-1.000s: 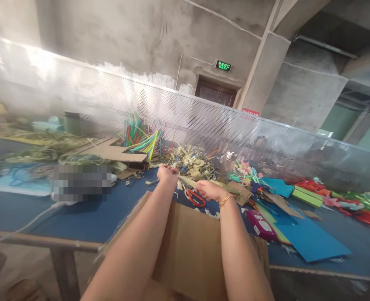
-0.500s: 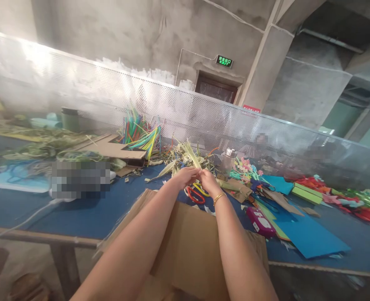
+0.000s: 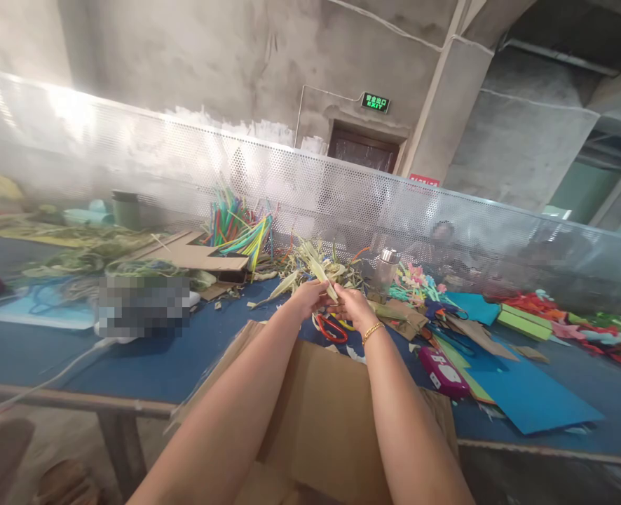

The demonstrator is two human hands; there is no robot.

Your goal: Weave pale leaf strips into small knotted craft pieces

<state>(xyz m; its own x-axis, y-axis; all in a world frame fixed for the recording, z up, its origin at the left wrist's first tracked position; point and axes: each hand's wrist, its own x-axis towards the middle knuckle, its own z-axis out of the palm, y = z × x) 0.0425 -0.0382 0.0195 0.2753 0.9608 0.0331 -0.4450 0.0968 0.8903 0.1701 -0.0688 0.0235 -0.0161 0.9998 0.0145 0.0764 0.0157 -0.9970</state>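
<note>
Both my hands meet over the blue table [image 3: 147,358], pinching a pale green leaf strip [image 3: 318,270] that sticks up and back from my fingers. My left hand [image 3: 305,298] grips its lower part with fingers closed. My right hand [image 3: 353,308], with a gold bracelet at the wrist, is closed on the same strip right beside it. Red-handled scissors [image 3: 329,328] lie on the table just under my hands. A heap of cut leaf scraps [image 3: 336,270] lies just behind them.
A cardboard sheet [image 3: 315,414] lies under my forearms. Coloured straws [image 3: 237,228] stand at the back left, a metal bottle [image 3: 384,270] behind my hands. Blue and green paper sheets [image 3: 526,396], a pink box [image 3: 441,372] and paper flowers spread to the right. A perforated metal screen [image 3: 447,217] backs the table.
My hands were apart a second ago with the strip stretched between them; they have come together and now hold the strip upright. The view shifted slightly.
</note>
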